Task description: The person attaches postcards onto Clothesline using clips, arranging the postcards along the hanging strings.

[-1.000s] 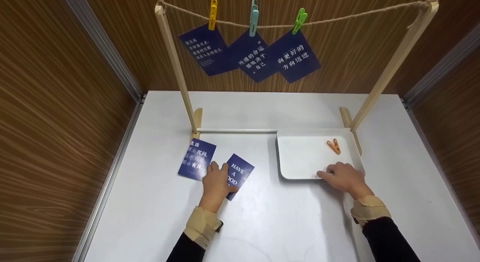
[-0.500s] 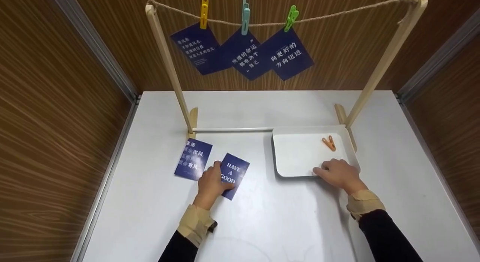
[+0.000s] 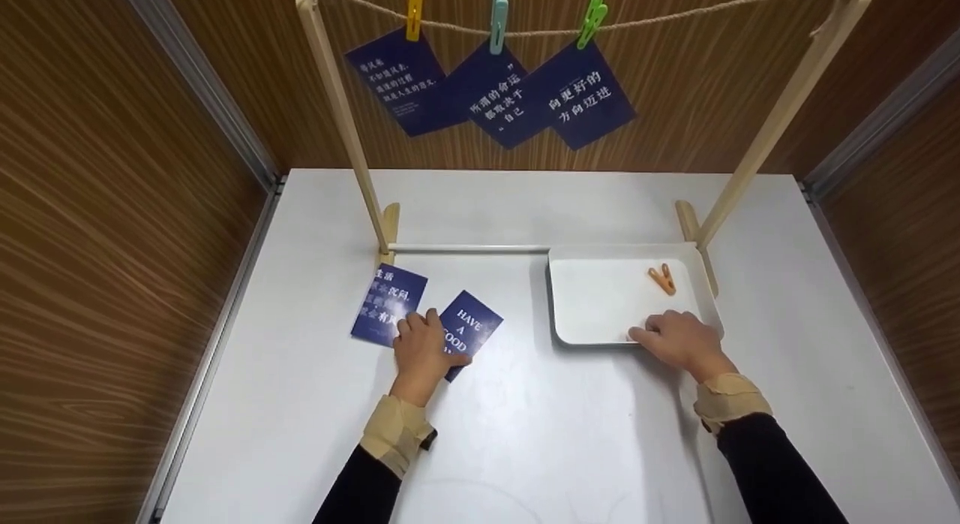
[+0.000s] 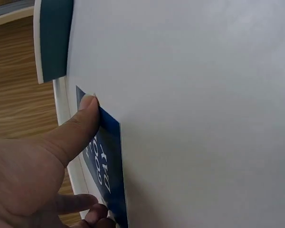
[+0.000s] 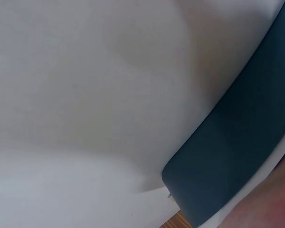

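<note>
A dark blue card (image 3: 474, 323) printed "HAVE A GOOD DAY" lies on the white table, tilted. My left hand (image 3: 420, 353) pinches it by its edges. In the left wrist view the thumb presses one edge of the card (image 4: 115, 175) and the curled fingers meet the opposite side. Left of that hand lies a second blue card (image 3: 388, 302) with Chinese text. My right hand (image 3: 681, 341) is over the near rim of a white tray (image 3: 592, 342), fingers bent inside it; a small pale spot shows by the thumb tip, too unclear to name.
An orange clothespin (image 3: 662, 279) lies in the tray. Behind stands a wooden frame (image 3: 787, 118) with a rope (image 3: 697, 15). Three blue cards (image 3: 591, 96) hang from it by yellow (image 3: 414, 13), light blue (image 3: 498, 22) and green (image 3: 592, 21) clothespins. Wood-grain walls surround the table.
My left hand has shifted slightly on the card, its fingers drawing in at the edge. The right hand stays at the tray. The head view has moved a little.
</note>
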A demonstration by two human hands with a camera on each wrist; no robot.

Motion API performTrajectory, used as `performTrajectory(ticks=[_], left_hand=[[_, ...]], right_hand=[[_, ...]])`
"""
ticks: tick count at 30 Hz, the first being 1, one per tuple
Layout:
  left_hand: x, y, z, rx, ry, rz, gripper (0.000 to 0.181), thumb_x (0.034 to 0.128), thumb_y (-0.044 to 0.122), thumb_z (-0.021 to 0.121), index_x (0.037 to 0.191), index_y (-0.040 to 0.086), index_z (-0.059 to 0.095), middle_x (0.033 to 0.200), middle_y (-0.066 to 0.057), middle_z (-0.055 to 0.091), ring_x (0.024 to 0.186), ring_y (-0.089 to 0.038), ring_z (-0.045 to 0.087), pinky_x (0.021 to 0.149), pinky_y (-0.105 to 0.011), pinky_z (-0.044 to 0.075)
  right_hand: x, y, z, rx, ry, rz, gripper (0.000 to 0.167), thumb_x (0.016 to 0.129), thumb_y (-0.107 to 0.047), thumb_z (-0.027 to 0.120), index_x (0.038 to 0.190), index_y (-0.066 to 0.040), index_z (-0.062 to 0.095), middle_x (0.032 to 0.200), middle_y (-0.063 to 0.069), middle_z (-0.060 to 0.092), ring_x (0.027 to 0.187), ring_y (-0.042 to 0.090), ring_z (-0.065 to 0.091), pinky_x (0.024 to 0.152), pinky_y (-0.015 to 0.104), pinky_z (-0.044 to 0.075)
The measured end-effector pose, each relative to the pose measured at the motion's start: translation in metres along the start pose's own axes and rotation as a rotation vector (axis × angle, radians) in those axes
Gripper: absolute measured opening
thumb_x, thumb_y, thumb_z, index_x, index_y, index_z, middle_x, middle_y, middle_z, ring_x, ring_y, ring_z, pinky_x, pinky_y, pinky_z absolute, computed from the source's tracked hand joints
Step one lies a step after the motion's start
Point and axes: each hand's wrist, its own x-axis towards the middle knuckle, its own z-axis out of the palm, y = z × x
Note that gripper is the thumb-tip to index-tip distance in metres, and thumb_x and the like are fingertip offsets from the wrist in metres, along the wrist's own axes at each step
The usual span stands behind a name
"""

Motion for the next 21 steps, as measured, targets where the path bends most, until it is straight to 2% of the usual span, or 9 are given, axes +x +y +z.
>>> performTrajectory(ticks=[3,6,10,13,14,18,20,21], left_hand=[[0.006,-0.004,-0.003,-0.030,-0.024,-0.019,0.106,0.0528,0.058,0.092,0.131,0.000,0.050,0.116,-0.027,0.056,0.106,-0.042,0.054,0.085,-0.052,0.050],[0.013,-0.008,-0.010,-0.131,-0.071,-0.028,0.099,0.0573,0.054,0.092,0.131,0.002,0.051,0.114,-0.025,0.062,0.104,-0.042,0.059,0.086,-0.053,0.050],[0.021,-0.012,-0.018,-0.376,-0.114,-0.003,0.081,0.0769,0.040,0.085,0.138,0.001,0.049,0.120,-0.023,0.065,0.110,-0.041,0.061,0.094,-0.055,0.048],[0.022,-0.013,-0.017,-0.554,-0.117,0.053,0.063,0.0916,0.031,0.072,0.141,-0.001,0.048,0.125,-0.024,0.063,0.116,-0.040,0.059,0.101,-0.054,0.045],[0.022,-0.012,-0.016,-0.612,-0.116,0.071,0.055,0.0952,0.028,0.067,0.138,-0.002,0.050,0.122,-0.024,0.064,0.114,-0.039,0.060,0.100,-0.053,0.046],[0.017,-0.004,-0.008,-0.862,-0.096,0.097,0.029,0.1005,0.015,0.056,0.124,-0.001,0.056,0.104,-0.021,0.066,0.097,-0.031,0.065,0.086,-0.043,0.053],[0.014,0.003,-0.006,-1.015,-0.089,0.068,0.022,0.0985,0.008,0.052,0.118,0.000,0.056,0.096,-0.016,0.065,0.085,-0.025,0.064,0.075,-0.036,0.053],[0.012,0.007,-0.005,-1.099,-0.081,0.046,0.024,0.0965,0.005,0.052,0.119,0.000,0.055,0.097,-0.015,0.066,0.085,-0.022,0.064,0.075,-0.034,0.053]], right_hand=[[0.000,0.000,0.000,0.008,-0.007,-0.007,0.049,0.094,-0.057,0.051,0.066,-0.017,0.052,0.066,0.002,0.050,0.065,0.022,0.048,0.052,0.035,0.031],[0.000,0.001,-0.001,0.011,-0.002,-0.009,0.049,0.094,-0.057,0.050,0.066,-0.017,0.050,0.065,0.001,0.048,0.063,0.022,0.046,0.051,0.035,0.030],[-0.001,0.004,-0.004,0.019,0.007,0.003,0.049,0.095,-0.055,0.050,0.065,-0.016,0.046,0.062,0.001,0.044,0.060,0.021,0.042,0.050,0.034,0.028],[-0.001,0.005,-0.003,0.023,0.004,0.007,0.050,0.095,-0.056,0.049,0.064,-0.017,0.045,0.062,0.000,0.044,0.060,0.021,0.042,0.050,0.034,0.028],[-0.001,0.005,-0.003,0.023,0.002,0.005,0.050,0.095,-0.057,0.049,0.064,-0.017,0.046,0.062,0.000,0.044,0.061,0.021,0.043,0.050,0.034,0.028],[-0.001,0.005,0.001,0.034,0.015,-0.017,0.056,0.097,-0.063,0.044,0.065,-0.017,0.052,0.064,0.002,0.050,0.064,0.023,0.048,0.051,0.035,0.032],[-0.001,0.004,0.003,0.048,0.023,-0.029,0.060,0.097,-0.066,0.041,0.070,-0.015,0.058,0.067,0.003,0.054,0.068,0.024,0.052,0.053,0.036,0.034],[-0.001,0.004,0.004,0.057,0.025,-0.034,0.062,0.097,-0.068,0.040,0.073,-0.015,0.060,0.070,0.003,0.055,0.070,0.024,0.053,0.054,0.037,0.035]])
